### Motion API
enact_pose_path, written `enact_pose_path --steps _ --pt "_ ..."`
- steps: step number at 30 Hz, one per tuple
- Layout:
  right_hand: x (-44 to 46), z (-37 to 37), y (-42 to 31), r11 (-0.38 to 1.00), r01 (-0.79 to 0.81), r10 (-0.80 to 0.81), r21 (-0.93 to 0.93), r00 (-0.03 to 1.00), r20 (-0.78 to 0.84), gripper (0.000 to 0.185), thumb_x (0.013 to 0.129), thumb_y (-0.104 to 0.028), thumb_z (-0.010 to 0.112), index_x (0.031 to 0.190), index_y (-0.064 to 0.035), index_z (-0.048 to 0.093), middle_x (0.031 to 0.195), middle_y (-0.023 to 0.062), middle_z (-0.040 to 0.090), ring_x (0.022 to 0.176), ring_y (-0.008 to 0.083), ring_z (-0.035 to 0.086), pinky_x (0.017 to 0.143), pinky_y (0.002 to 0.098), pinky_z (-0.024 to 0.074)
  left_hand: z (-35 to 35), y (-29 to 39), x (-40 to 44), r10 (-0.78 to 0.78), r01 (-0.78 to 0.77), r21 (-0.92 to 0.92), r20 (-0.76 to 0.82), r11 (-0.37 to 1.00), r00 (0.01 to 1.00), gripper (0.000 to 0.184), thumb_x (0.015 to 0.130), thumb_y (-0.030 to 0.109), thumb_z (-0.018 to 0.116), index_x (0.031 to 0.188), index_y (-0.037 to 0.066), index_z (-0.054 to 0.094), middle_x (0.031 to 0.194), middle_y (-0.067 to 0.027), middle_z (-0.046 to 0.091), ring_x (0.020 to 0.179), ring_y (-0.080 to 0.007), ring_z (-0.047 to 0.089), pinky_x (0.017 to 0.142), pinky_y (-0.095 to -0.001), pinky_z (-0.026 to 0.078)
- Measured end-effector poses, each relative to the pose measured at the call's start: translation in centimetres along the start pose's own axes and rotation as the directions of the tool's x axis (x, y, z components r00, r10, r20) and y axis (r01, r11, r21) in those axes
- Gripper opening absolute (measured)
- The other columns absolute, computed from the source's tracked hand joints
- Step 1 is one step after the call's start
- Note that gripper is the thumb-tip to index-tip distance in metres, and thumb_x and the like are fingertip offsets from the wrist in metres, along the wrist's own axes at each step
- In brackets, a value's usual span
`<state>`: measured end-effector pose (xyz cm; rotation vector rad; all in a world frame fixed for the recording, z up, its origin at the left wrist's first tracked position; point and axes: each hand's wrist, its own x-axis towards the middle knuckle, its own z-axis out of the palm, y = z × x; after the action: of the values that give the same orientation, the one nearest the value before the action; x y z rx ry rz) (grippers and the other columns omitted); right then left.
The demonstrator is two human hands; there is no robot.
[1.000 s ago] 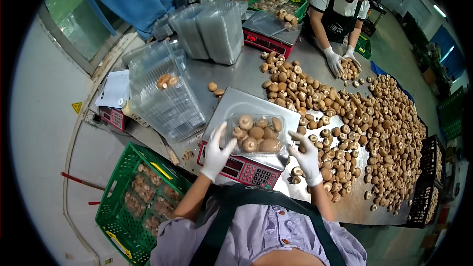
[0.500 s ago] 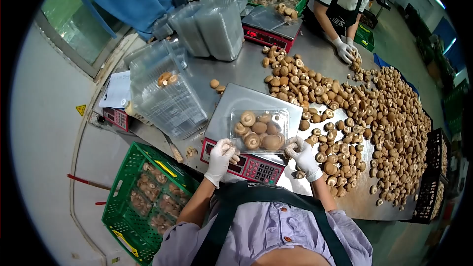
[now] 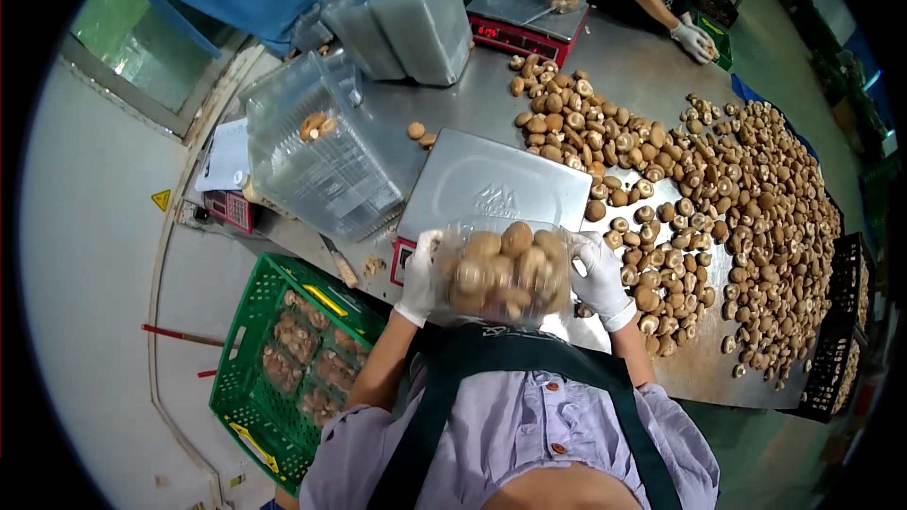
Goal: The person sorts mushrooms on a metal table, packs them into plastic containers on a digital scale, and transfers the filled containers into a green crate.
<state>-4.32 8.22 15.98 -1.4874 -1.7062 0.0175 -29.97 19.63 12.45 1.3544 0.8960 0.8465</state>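
Close in front of my chest, a clear plastic tray (image 3: 503, 307) filled with brown mushrooms (image 3: 518, 238) is held up, tilted towards me. My gloved left hand (image 3: 419, 276) grips its left side, and my gloved right hand (image 3: 601, 274) is closed on the right side. Behind it lies the bare metal plate of a weighing scale (image 3: 493, 179); the tray hides most of the scale's red front panel. Loose mushrooms (image 3: 661, 269) lie on the metal table just right of my right hand.
Stacks of clear trays (image 3: 316, 165) stand at the left. A green crate (image 3: 248, 321) with filled trays sits lower left. A second scale (image 3: 529, 24) is at the back. Mushrooms are heaped at right (image 3: 775, 227), beside black crates (image 3: 836, 378). A co-worker's gloved hand (image 3: 694, 40) is at the far side.
Both my hands have lifted the mushroom tray off the scale plate and brought it nearer my chest, tilting it. The co-worker's hands have moved away from the mushroom pile.
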Motion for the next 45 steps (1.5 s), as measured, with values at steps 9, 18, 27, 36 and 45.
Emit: enact_pose_path --steps 9,18,27,36,45 --pt "-1.1 1.7 0.1 1.0 -0.016 0.016 0.017 1.0 0.005 0.025 0.061 0.007 0.063 0.08 -0.0073 0.057 0.078 0.0089 0.059 0.071 0.0262 0.059 0.058 0.0327 0.0481 -1.3 -0.1 -2.3 0.375 -0.353 0.408 0.028 0.842 0.927 0.03 0.083 -0.007 0.055 0.11 0.003 0.046 0.122 -0.0154 0.055 0.108 -0.0225 0.056 0.092 -0.0322 0.048" --pt "-1.5 4.2 -2.9 0.941 -0.115 0.05 0.318 0.978 0.205 0.02 0.067 0.007 0.062 0.085 -0.0012 0.06 0.075 0.0107 0.062 0.068 0.021 0.063 0.061 0.0291 0.0497 -3.8 -1.1 -6.7 0.013 -0.085 -0.597 -0.124 0.798 0.992 0.044 0.077 0.006 0.068 0.116 0.005 0.047 0.117 -0.0076 0.05 0.113 -0.0167 0.047 0.097 -0.0318 0.038" --pt "-1.2 8.9 -9.8 0.456 -0.715 0.2 0.53 0.663 0.722 0.006 0.08 0.005 0.064 0.085 0.002 0.063 0.068 0.002 0.062 0.058 0.0051 0.054 0.053 0.021 0.0436 -4.6 -1.0 -11.1 0.107 -0.405 -0.797 -0.402 0.448 0.909 0.078 0.076 0.019 0.069 0.141 0.009 0.027 0.134 -0.0115 0.042 0.123 -0.0263 0.044 0.105 -0.0393 0.034" --pt "-2.2 15.6 -15.2 0.573 -0.694 -0.162 0.436 0.426 0.89 0.012 0.09 -0.005 0.058 0.099 0.0017 0.061 0.092 0.0066 0.069 0.079 0.0083 0.063 0.074 0.0216 0.05 -9.7 -4.2 -16.5 -0.271 -0.565 -0.756 -0.65 0.331 0.71 0.04 0.085 0.025 0.051 0.122 0.01 0.047 0.122 -0.0074 0.053 0.114 -0.0221 0.05 0.101 -0.04 0.038" --pt "-2.1 15.9 -15.0 0.678 -0.636 -0.111 0.368 0.406 0.907 0.013 0.091 -0.007 0.056 0.098 0.0023 0.063 0.09 0.0072 0.07 0.074 0.0076 0.061 0.071 0.0208 0.0498 -29.2 -8.7 -34.6 -0.093 -0.391 -0.143 -0.985 0.909 0.145 0.054 0.083 0.016 0.057 0.133 0.003 0.043 0.112 -0.0046 0.058 0.096 -0.017 0.056 0.086 -0.0322 0.045"
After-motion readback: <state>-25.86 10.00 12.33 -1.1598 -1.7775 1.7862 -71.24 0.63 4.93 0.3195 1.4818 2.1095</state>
